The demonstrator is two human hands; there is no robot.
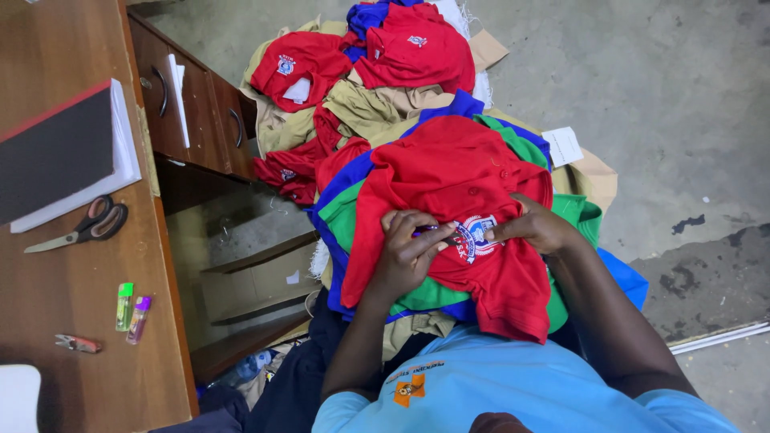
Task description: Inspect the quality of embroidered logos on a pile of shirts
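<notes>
At the centre of the frame, the left hand (pixel 407 248) and right hand (pixel 536 227) press on a red cotton polo shirt with an embroidered badge (pixel 449 180), atop stacked green and blue shirts (pixel 345 210). Black-handled steel scissors (pixel 84 225) lie on the brown wooden desk (pixel 72 321) at left.

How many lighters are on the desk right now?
2. A green lighter and a purple lighter lie side by side near the wooden desk's front edge, below the scissors. Others could be hidden out of frame.
</notes>
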